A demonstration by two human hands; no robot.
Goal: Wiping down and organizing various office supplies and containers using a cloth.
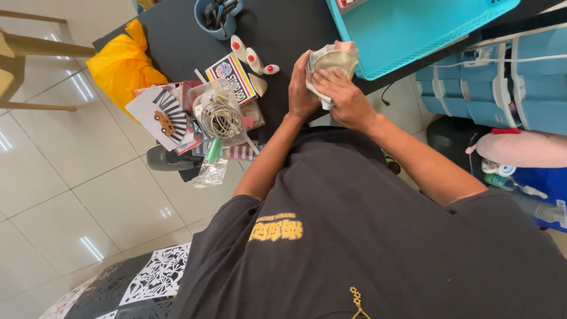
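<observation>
A view from a head-worn camera looks straight down a person's dark shirt to a black table (277,29) at the far side of the scene. Both bare hands meet at the table's near edge, just right of centre, around a small bundle of pale cloth (332,59) with a pink part at its far end. The left hand (302,85) stands upright against the bundle's left side, palm pressed to it and fingers pointing away. The right hand (342,94) lies over the near side of the bundle, fingers spread and curled down on it. So both hands are closed on the cloth, which is held between them, just above or resting on the table; which of the two cannot be told.

Immediately to the right of the bundle, touching or nearly touching it, sits a turquoise plastic tray (413,29) that reaches the far right corner of the table. To the left of the hands lies a heap of small goods: a clear plastic bag holding coiled wire (220,115), a white card with black stripes and a small orange car picture (162,115), and a small printed box (236,74). Three white, red-tipped pieces (251,58) lie just beyond the box. A blue cup of tools (215,18) stands at the far edge. A yellow cloth (124,65) hangs off the table's left corner above a pale tiled floor (71,195).
</observation>
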